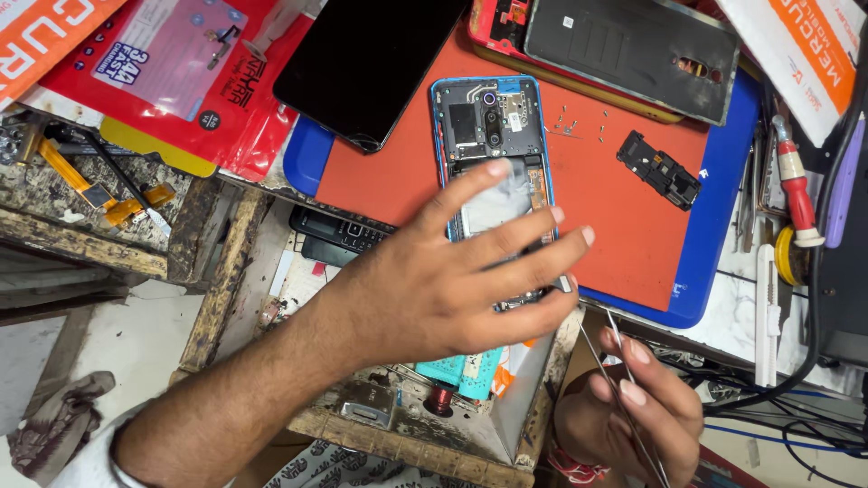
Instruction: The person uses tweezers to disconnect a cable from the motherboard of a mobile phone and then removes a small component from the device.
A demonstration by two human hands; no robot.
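- I see the left hand (434,289) spread flat, fingers wide, pressing down on the opened phone (493,136); it grips nothing, just holds the phone in place under the fingers.
- Opened phone has a blue frame, back cover off, camera module and board exposed at the far end. It lies on the orange mat (624,208), near its left-centre, long axis running far to near.
- Left fingertips cover the phone's middle and near part; the far end with the cameras shows clear.
- Right hand (628,407) sits near-right, below the mat's near edge, pinching thin metal tweezers (624,389) between thumb and fingers. Tweezer tips point up toward the near end of the phone, just beside the left hand's little finger.
- I can't tell whether the tweezer tips touch the phone.
- Small black component (660,169) lies on the mat to the right of the phone, apart from it.
- A few tiny screws (570,122) are scattered on the mat between the phone and that part.
- Black screen panel (380,63) lies far-left of the phone, overlapping the mat's edge.
- Grey back cover (633,50) rests on a red phone body at far-right.
- Red-handled screwdriver (796,194) stands off the mat's right edge.
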